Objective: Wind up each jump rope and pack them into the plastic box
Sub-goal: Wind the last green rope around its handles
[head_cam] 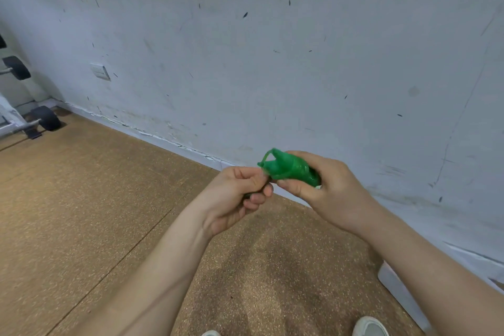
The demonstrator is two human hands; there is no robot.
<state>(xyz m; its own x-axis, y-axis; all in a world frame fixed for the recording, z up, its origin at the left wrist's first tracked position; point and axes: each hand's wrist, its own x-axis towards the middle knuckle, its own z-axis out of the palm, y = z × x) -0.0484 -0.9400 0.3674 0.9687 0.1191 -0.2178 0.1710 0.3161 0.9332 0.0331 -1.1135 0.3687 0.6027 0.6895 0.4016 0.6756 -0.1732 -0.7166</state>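
Observation:
A green jump rope [289, 169], wound into a tight bundle, is held up in front of the wall at mid-frame. My right hand [327, 188] wraps around the bundle from the right, thumb beneath and fingers on top. My left hand [240, 194] pinches the bundle's left end, where a small loop of cord sticks up. A dark bit of the rope shows under the left fingers. The white plastic box [401, 292] lies on the floor at the lower right, mostly hidden behind my right forearm.
A scuffed white wall [272, 49] stands close ahead, meeting the cork-coloured floor [95, 199] along a baseboard. A weight rack with black dumbbells [46, 118] is at the far left. My shoes [371, 326] show at the bottom edge.

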